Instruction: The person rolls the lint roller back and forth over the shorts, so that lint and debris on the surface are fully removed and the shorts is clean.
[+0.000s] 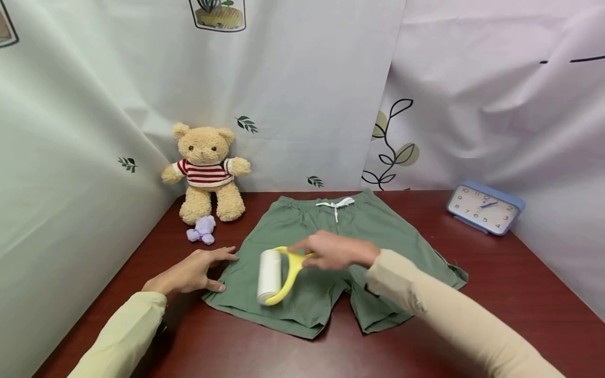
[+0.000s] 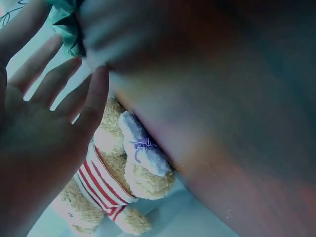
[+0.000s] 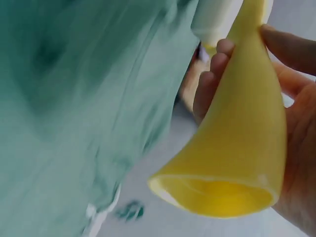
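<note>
Green shorts [image 1: 387, 231] with a white drawstring [image 1: 336, 203] lie spread on the dark red table, waistband toward the back wall. My right hand [image 1: 337, 249] grips the yellow handle of a lint roller [image 1: 270, 275], whose white roll is over the shorts' left leg. Seen from the right wrist, the flared hollow end of the handle [image 3: 232, 148] points at the camera, with fingers and thumb on either side of it. My left hand [image 1: 191, 272] rests at the shorts' left edge, fingers spread and fingertips on the cloth.
At the back left a teddy bear [image 1: 203, 149] in a striped shirt sits against the patterned wall cloth [image 1: 302, 94], a small purple plush toy [image 1: 203, 230] in front of it. A blue clock [image 1: 486, 207] stands at the back right on the table [image 1: 501, 294].
</note>
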The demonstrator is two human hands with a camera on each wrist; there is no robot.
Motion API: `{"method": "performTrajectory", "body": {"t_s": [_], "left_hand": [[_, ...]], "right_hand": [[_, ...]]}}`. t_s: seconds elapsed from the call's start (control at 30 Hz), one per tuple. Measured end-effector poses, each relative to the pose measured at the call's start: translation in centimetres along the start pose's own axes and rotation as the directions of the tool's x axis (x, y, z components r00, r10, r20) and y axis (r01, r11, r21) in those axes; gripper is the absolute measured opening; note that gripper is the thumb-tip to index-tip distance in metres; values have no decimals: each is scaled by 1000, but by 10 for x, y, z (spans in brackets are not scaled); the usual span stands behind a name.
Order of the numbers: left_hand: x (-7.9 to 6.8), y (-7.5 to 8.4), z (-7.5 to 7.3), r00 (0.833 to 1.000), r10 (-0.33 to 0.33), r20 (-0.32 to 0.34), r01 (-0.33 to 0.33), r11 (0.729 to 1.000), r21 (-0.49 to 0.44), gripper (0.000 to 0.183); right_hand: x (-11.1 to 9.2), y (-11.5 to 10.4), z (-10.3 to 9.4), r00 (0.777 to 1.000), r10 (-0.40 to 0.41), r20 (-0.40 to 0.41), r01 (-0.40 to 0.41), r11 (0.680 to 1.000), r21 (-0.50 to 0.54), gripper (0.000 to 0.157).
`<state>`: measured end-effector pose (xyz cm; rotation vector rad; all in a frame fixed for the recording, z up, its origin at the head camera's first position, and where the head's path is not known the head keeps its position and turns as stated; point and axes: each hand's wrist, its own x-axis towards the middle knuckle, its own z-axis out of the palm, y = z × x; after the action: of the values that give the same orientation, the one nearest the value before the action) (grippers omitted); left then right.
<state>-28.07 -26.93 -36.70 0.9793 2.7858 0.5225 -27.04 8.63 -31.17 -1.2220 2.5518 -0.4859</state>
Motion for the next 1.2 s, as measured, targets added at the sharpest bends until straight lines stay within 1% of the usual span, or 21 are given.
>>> {"method": "performTrajectory", "body": {"t_s": [0.1, 0.23, 0.33, 0.43, 0.6, 0.73, 0.87, 1.0, 1.1, 1.2], "left_hand": [[1, -1, -4, 998, 2, 56, -3, 1000, 3, 66], [4, 4, -9, 997, -15, 79, 11, 999, 51, 65], [6, 10, -9, 996, -39, 86, 30, 994, 101, 64], [8, 20, -5, 995, -46, 86, 34, 990, 139, 62], [14, 34, 2, 997, -49, 54, 37, 976, 216, 59], [15, 38, 3, 994, -95, 50, 79, 966, 245, 60], [14, 40, 4, 992, -117, 52, 101, 963, 252, 59], [14, 42, 5, 989, -136, 59, 118, 961, 251, 58], [15, 43, 5, 988, -141, 65, 120, 960, 251, 58], [16, 44, 6, 988, -142, 68, 119, 957, 264, 57]], "right_hand": [[19, -17, 11, 999, -41, 17, 41, 999, -4, 47], [35, -31, 19, 996, -83, 23, 83, 996, -19, 43], [40, -35, 23, 996, -84, 28, 85, 996, -27, 42], [37, -30, 24, 997, -65, 42, 66, 998, -5, 44], [17, -9, 17, 998, -33, 44, 30, 998, 59, 46], [-6, 10, 10, 999, 1, 50, -5, 996, 85, 46], [-33, 26, 3, 998, 36, 60, -42, 994, 99, 46], [-61, 40, -4, 994, 90, 68, -98, 988, 118, 46], [-82, 51, -9, 989, 129, 68, -136, 984, 111, 46], [-100, 63, -16, 989, 136, 64, -141, 987, 81, 45]]}}
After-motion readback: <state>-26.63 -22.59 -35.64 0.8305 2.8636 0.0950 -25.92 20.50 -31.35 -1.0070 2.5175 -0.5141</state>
